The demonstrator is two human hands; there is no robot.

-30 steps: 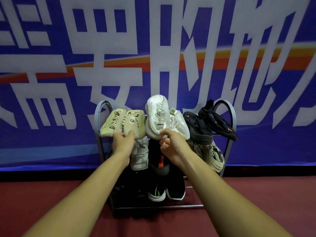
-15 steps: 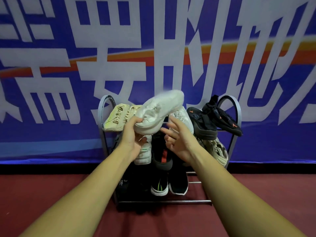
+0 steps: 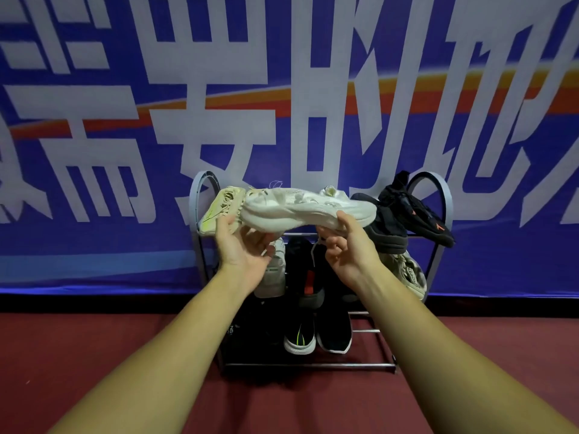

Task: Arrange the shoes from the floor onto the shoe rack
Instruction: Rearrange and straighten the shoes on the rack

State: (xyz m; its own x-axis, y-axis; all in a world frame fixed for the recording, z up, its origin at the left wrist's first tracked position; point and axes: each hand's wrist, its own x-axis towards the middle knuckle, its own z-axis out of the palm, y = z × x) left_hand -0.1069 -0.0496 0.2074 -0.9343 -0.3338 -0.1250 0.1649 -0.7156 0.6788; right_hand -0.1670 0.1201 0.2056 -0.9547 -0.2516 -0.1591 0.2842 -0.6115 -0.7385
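A white sneaker lies sideways in the air in front of the top shelf of the metal shoe rack. My left hand holds its left end from below, fingers curled under the sole. My right hand grips its right end, thumb on the sole. Behind the sneaker, a cream and yellow shoe sits at the top left, and the top of another white shoe shows. Black sandals fill the top right.
The lower shelves hold a grey-white sneaker, black shoes, a black pair with white soles and a beige shoe. A blue banner hangs right behind the rack. The floor is dark red.
The white sneaker came off the top shelf, turned from upright to lying sideways, and now rests in both hands. My left hand left the cream shoe to take it.
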